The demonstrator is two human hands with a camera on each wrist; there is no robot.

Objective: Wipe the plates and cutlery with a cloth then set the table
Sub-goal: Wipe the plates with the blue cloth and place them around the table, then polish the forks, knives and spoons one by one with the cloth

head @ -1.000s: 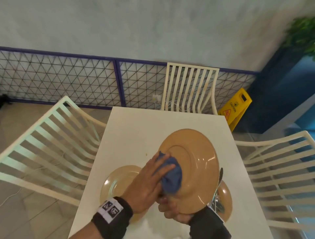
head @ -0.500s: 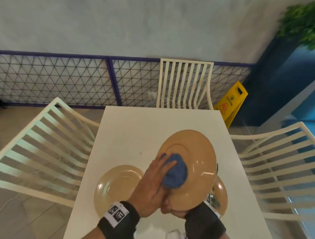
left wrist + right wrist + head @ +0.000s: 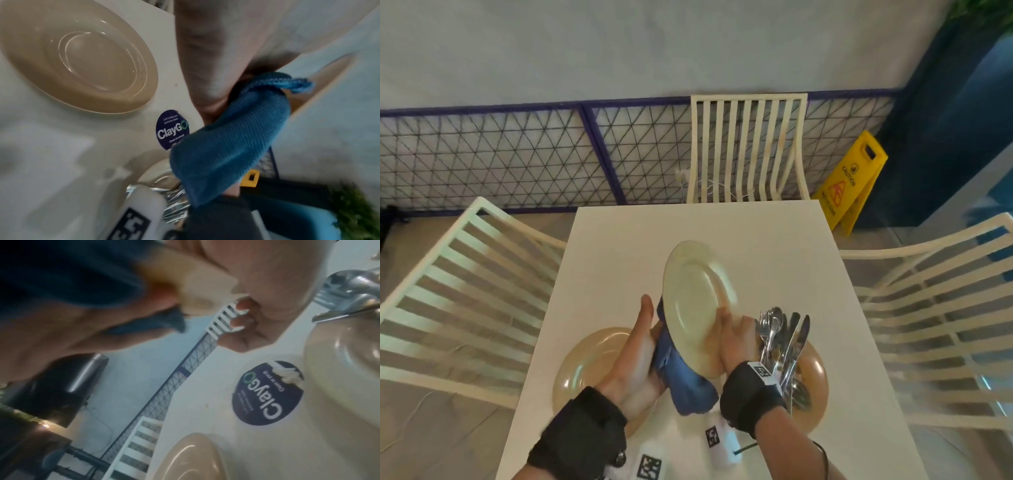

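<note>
I hold a beige plate (image 3: pixel 697 308) tilted on edge above the white table (image 3: pixel 619 246). My left hand (image 3: pixel 640 346) grips a blue cloth (image 3: pixel 683 380) against the plate's left, hidden side; the cloth (image 3: pixel 226 146) hangs down from the fingers. My right hand (image 3: pixel 734 337) grips the plate's lower right rim. A second beige plate (image 3: pixel 585 363) lies on the table under my left hand. A third plate (image 3: pixel 816 387) at the right carries a bundle of steel cutlery (image 3: pixel 786 339).
White slatted chairs stand at the left (image 3: pixel 458 301), far side (image 3: pixel 746 150) and right (image 3: pixel 935 308). A round ClayGo sticker (image 3: pixel 267 392) lies on the table between the plates. A yellow caution sign (image 3: pixel 849 181) stands on the floor beyond a wire fence (image 3: pixel 517 161).
The plate has been turned from underside-up to standing on edge. The cloth, earlier on top of it, now lies behind its left side. The cutlery on the right plate is now uncovered.
</note>
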